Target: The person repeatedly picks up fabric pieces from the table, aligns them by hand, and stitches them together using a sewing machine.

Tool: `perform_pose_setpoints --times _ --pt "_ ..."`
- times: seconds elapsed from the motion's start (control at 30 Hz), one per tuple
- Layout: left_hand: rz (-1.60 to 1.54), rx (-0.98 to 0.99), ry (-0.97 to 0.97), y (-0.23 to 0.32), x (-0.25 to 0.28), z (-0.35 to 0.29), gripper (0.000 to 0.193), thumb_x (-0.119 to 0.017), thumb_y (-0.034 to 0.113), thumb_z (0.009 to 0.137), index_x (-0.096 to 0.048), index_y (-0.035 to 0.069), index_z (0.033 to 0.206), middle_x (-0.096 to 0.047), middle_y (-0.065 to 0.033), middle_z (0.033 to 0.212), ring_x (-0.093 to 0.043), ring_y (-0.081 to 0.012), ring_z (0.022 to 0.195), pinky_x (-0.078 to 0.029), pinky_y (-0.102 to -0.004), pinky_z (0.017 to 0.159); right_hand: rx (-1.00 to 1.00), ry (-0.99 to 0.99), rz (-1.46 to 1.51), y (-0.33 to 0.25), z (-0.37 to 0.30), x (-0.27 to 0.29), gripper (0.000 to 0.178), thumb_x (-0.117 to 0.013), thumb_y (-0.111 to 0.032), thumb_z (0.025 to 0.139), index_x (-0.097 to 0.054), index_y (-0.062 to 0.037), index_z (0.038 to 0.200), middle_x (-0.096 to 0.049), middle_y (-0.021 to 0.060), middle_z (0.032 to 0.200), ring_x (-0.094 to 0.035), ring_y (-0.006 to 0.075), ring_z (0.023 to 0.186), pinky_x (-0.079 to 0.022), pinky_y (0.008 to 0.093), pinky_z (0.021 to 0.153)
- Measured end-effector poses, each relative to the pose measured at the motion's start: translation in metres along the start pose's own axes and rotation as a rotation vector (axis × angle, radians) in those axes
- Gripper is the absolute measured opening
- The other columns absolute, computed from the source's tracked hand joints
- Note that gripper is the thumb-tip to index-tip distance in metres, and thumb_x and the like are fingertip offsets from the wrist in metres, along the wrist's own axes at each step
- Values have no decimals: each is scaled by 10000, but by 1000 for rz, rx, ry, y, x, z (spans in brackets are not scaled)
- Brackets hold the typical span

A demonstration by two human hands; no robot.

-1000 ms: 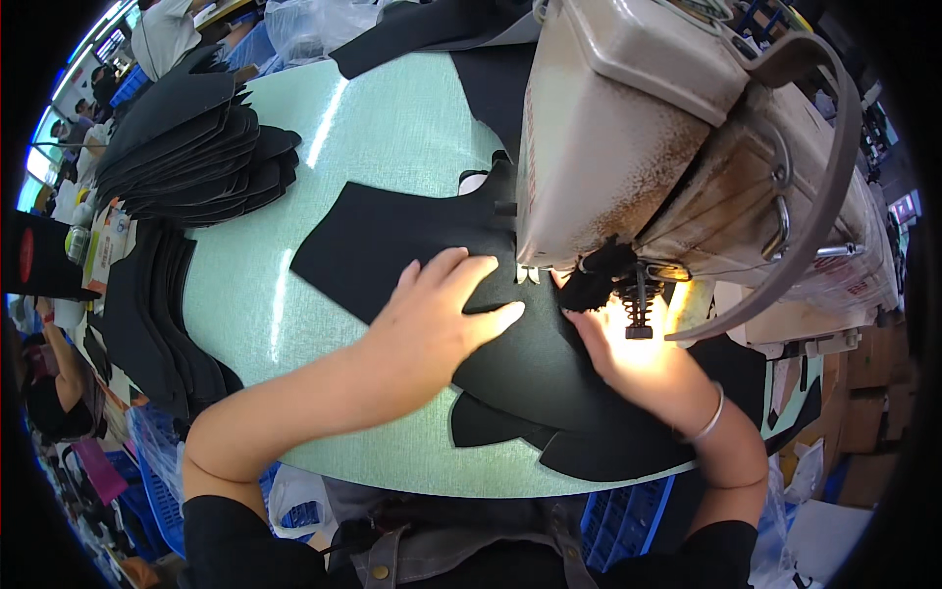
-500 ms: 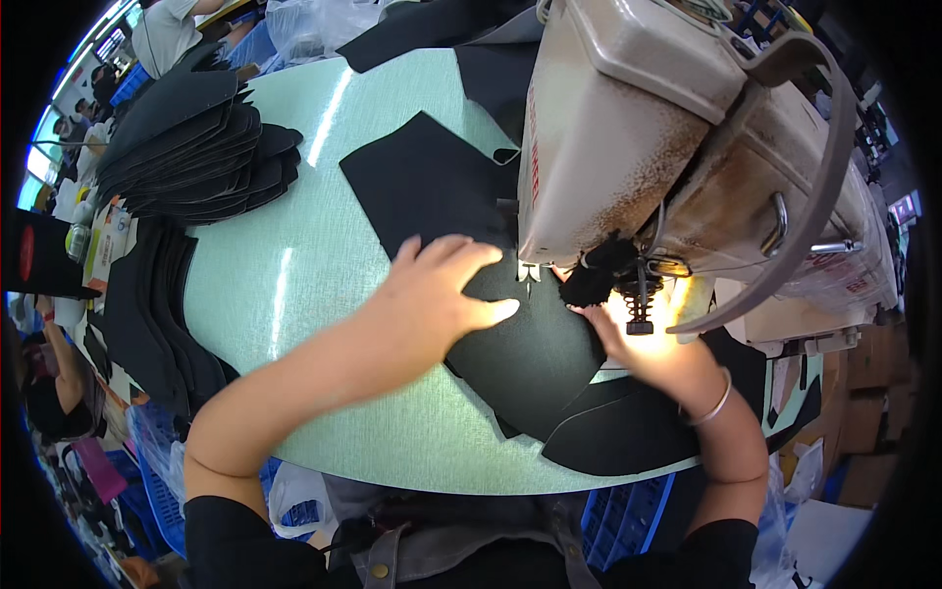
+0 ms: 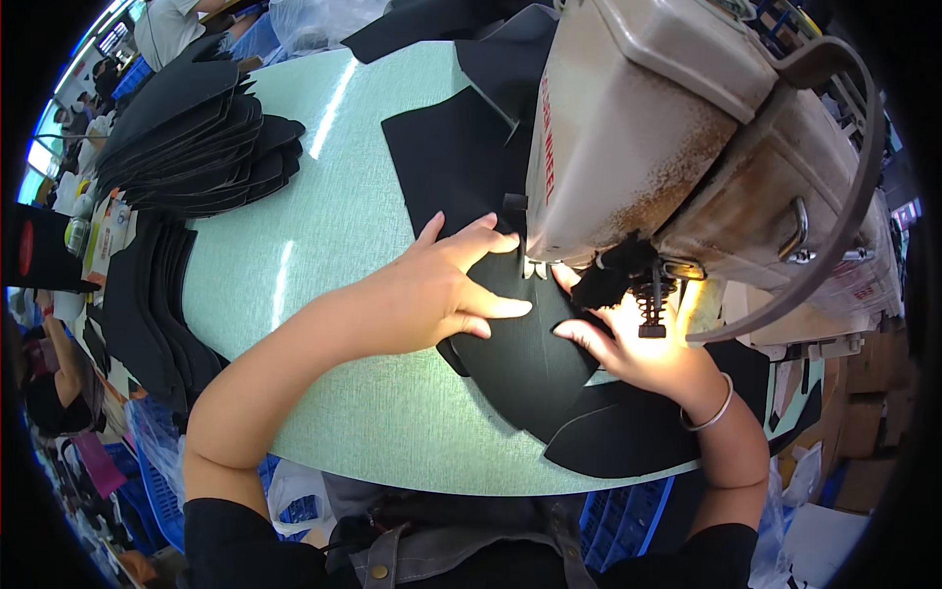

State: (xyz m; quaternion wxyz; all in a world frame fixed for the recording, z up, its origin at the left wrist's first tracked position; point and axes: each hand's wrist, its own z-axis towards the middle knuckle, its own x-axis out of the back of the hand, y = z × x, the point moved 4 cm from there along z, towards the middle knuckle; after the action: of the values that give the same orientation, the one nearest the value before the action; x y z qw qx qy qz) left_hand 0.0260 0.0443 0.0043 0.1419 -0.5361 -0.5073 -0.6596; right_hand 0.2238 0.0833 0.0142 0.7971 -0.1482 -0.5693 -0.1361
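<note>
A black sheet-material panel (image 3: 530,363) lies under the presser foot (image 3: 535,268) of a beige, rust-stained sewing machine (image 3: 628,128). A faint line runs down the panel toward me from the foot. Left of the foot, my left hand (image 3: 446,290) rests on the panel with its fingers spread. My right hand (image 3: 643,344) is on the panel's right side, thumb and forefinger apart. Part of that hand is hidden behind a fuzzy black bundle (image 3: 603,280) and a spring on the machine. Another black piece (image 3: 628,432) lies by the table's near edge, below my right hand.
On the pale green table (image 3: 294,344) sit a fanned stack of black pieces (image 3: 186,147) and a second stack (image 3: 152,304), both at the left. More black sheets (image 3: 500,59) lie at the far side. Blue crates (image 3: 628,510) stand below the near edge. A person (image 3: 172,34) is at far left.
The panel has swung so its far end sits further right. My left hand has followed it a little rightward and lies flatter. My right thumb has moved left onto the panel.
</note>
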Motion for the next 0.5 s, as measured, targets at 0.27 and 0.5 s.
perform_pose_setpoints --times 0.27,0.5 --pt "142 -11 323 24 -22 -6 371 -641 81 767 -643 56 1137 -451 -222 1228 -443 -368 1115 -364 -539 980 -74 70 9 4 -17 -17 443 -661 -254 834 -582 -87 1237 -628 75 878 -605 254 871 -429 403 827" --pt "27 -36 152 8 -6 -7 460 -706 267 756 -622 93 1174 -422 -196 1304 -356 -366 1275 -342 -564 1021 -148 -87 223 -8 -6 -5 591 -721 -395 771 -557 -89 1249 -624 82 894 -578 246 878 -401 377 861"
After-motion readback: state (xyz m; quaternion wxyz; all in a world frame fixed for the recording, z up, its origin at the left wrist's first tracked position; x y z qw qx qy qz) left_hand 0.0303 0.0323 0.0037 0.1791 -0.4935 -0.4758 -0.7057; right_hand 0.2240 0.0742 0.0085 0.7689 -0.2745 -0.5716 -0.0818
